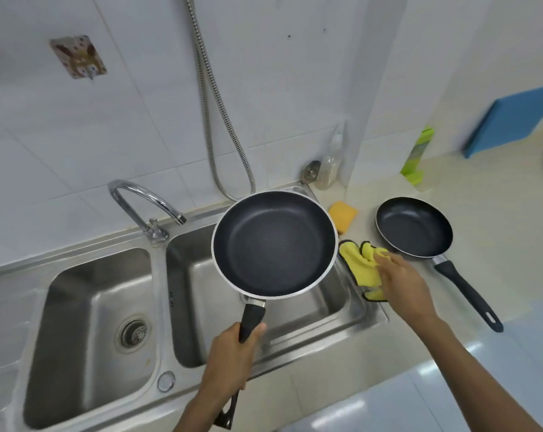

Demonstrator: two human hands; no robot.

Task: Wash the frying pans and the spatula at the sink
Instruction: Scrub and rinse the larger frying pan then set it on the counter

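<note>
The sink's left basin (86,307) stood bare but for its drain, and the faucet (145,204) curved from the back rim towards the divider. Our left hand (229,360) had its fingers wrapped tight round the black handle of the large frying pan (274,244), holding it level above the right basin, most likely so that any drips would fall into the sink. On the sink's right rim lay a yellow cloth (362,263); our right hand (404,282) rested its fingers on it, seemingly to take it up for wiping, though we could not tell whether they had closed on it. An orange sponge (343,216) sat near the sink's back right corner. The small frying pan (415,227) waited on the counter to the right, handle towards the front edge. No spatula was in view
</note>
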